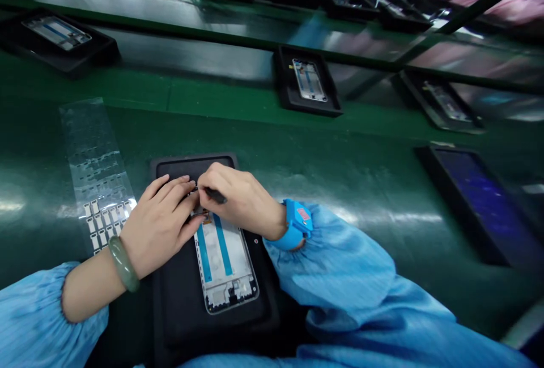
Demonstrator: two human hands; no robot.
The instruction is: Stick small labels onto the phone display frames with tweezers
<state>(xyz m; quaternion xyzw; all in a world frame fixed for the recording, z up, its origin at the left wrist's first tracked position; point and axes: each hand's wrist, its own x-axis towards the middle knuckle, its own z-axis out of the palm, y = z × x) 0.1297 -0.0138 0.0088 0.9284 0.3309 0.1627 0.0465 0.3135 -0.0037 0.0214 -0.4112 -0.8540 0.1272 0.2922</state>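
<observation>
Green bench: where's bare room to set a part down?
Widest bare patch: between the blue wrist strap, far centre tray and dark purple panel. Another: between clear sheet and far centre tray. Crowded: near tray, with phone frame, left hand, right hand.

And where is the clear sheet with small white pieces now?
In the head view, the clear sheet lies on the green table, left of the black tray under the phone frame and beside the left hand.

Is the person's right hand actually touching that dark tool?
Touching: the head view shows the right hand closed around the dark tool, one end sticking out of the grip.
</observation>
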